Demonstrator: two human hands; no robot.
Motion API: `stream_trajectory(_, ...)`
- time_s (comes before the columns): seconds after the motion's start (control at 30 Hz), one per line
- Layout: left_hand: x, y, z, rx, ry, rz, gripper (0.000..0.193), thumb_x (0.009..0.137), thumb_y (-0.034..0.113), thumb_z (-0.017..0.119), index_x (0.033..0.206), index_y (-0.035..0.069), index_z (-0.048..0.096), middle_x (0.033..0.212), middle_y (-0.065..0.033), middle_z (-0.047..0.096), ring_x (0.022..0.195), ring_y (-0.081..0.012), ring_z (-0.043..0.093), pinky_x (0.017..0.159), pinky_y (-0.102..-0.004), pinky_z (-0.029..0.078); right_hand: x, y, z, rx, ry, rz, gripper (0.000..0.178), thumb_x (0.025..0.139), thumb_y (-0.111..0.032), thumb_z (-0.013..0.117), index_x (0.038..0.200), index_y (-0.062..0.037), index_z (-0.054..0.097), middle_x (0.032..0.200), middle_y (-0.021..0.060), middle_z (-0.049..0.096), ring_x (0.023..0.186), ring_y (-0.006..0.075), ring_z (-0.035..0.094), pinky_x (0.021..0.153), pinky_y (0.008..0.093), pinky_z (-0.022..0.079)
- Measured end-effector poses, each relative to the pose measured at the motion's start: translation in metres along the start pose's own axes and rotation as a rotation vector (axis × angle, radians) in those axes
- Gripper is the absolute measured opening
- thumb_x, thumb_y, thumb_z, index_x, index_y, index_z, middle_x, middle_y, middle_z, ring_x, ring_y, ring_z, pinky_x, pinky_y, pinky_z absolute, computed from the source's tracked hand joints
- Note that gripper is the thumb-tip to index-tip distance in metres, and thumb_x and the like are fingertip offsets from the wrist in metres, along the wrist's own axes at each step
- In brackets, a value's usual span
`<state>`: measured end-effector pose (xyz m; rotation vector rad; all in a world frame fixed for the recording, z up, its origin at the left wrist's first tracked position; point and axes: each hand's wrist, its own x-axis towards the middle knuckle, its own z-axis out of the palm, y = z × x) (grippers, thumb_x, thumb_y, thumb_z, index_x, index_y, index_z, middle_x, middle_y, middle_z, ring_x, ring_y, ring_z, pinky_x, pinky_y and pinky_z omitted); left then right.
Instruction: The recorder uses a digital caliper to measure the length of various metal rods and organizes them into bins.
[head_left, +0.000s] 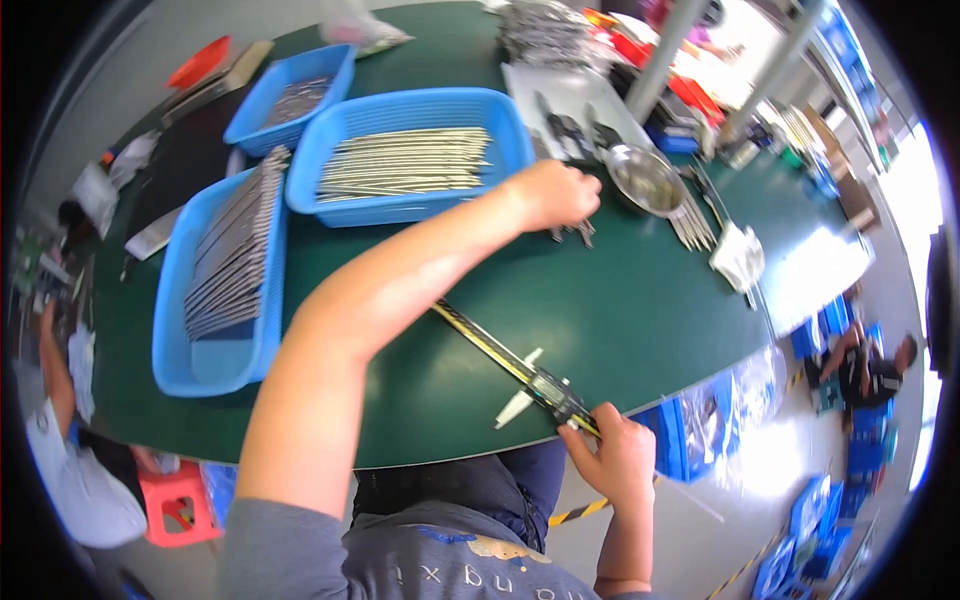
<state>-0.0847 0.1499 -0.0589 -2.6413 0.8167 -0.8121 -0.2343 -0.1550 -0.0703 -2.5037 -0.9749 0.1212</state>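
Note:
My right hand [617, 450] grips one end of a digital caliper [546, 386] at the table's near edge. The caliper's beam slants up to the left, and its far end passes behind my left forearm. My left arm reaches across the green table, and my left hand [560, 195] is closed just right of a blue basket [410, 208] of thin metal rods [405, 162]. What its fingers hold, if anything, is hidden. Small metal pieces [580, 234] show on the table just below that hand.
Left stands a blue basket [172, 345] of longer grey rods [235, 250]; behind is a smaller blue basket [338, 62]. A steel bowl [645, 180], dark-handled tools [570, 130] and a metal tray [525, 85] lie beyond my left hand. A co-worker [85, 490] is at the left, beside a red stool [180, 490].

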Motion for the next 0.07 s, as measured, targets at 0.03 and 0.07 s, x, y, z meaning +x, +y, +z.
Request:
stream_trajectory(0.03,-0.004,-0.001,0.007,0.003,-0.011,-0.006,0.008,0.073,0.016,0.06,0.077,0.01,0.055,0.081,-0.0048,0.057,0.068,-0.0207,0.063,0.059,-0.0354,0.053,0.001,0.004,0.002,0.022,0.002,-0.009,0.038,0.077,-0.038,0.074,0.075,-0.0069,0.053,0.062,0.0118,0.063,0.053,0.0294,0.063,0.049,0.0383,0.049)
stream_trajectory(0.07,-0.027,-0.014,0.008,0.038,-0.041,-0.053,0.008,0.073,0.016,0.06,0.077,0.01,0.055,0.081,-0.0048,0.057,0.068,-0.0207,0.063,0.059,-0.0354,0.053,0.003,0.007,0.004,0.06,0.009,-0.031,0.038,0.075,-0.038,0.076,0.075,-0.0069,0.054,0.064,0.0123,0.065,0.054,0.0279,0.065,0.051,0.0368,0.051)
